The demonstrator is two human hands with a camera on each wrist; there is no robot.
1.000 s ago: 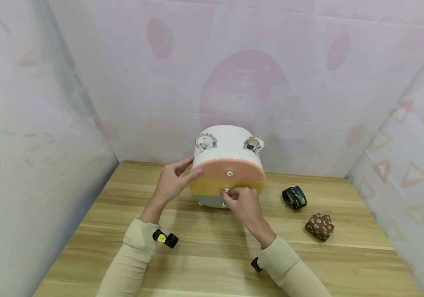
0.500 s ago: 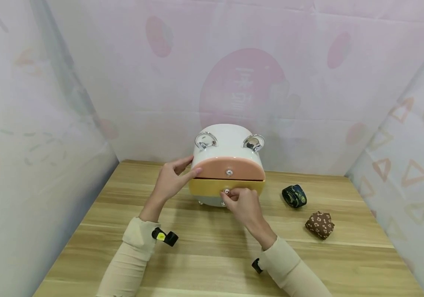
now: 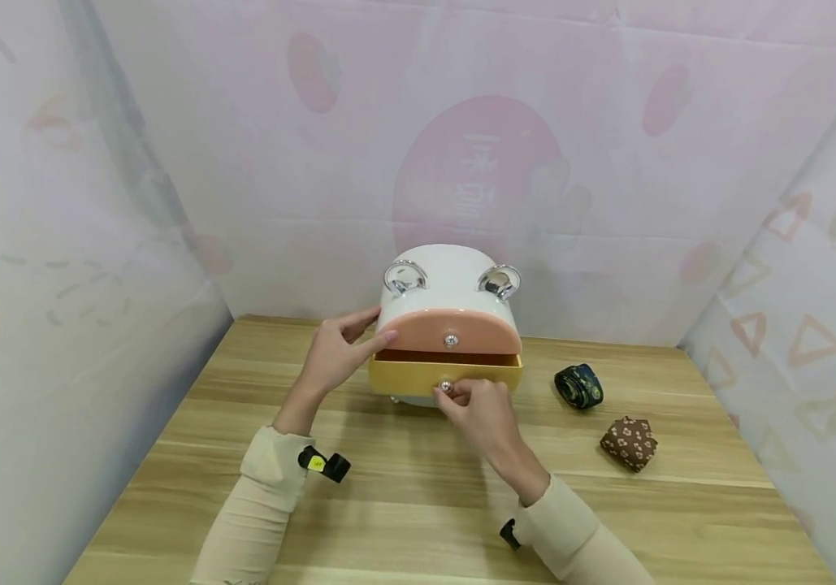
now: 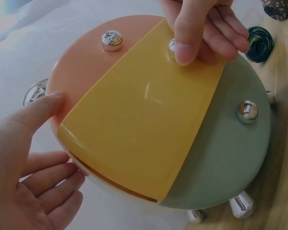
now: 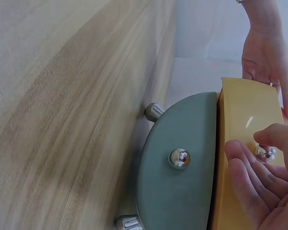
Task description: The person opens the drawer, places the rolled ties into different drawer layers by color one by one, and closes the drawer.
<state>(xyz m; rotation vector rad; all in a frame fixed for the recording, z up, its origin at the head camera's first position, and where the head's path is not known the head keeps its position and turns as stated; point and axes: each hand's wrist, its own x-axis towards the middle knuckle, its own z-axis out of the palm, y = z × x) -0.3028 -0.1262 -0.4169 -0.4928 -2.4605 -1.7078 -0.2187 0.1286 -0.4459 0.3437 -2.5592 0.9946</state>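
A small rounded drawer cabinet (image 3: 450, 276) with a white body and chrome ear shapes stands on the table. Its front has an orange top drawer (image 3: 421, 331), a yellow middle drawer (image 3: 406, 377) and a green bottom drawer (image 5: 175, 187). The yellow drawer is partly pulled out, with a dark gap above it. My right hand (image 3: 487, 418) pinches its round silver knob (image 5: 265, 153) between thumb and fingers. My left hand (image 3: 333, 355) steadies the cabinet's left side, thumb against the orange front and fingers extended along the side, as the left wrist view (image 4: 33, 158) shows.
To the right on the wooden table (image 3: 403, 520) lie a dark patterned rolled necktie (image 3: 578, 386) and a brown flower-patterned bundle of fabric (image 3: 630, 444). Printed cloth walls surround the table's back and sides. Silver feet (image 4: 242, 205) raise the cabinet slightly.
The yellow drawer has slid out toward me, and the gap beneath the orange drawer has widened. My right hand has moved slightly back with the knob; the left hand stays in place.
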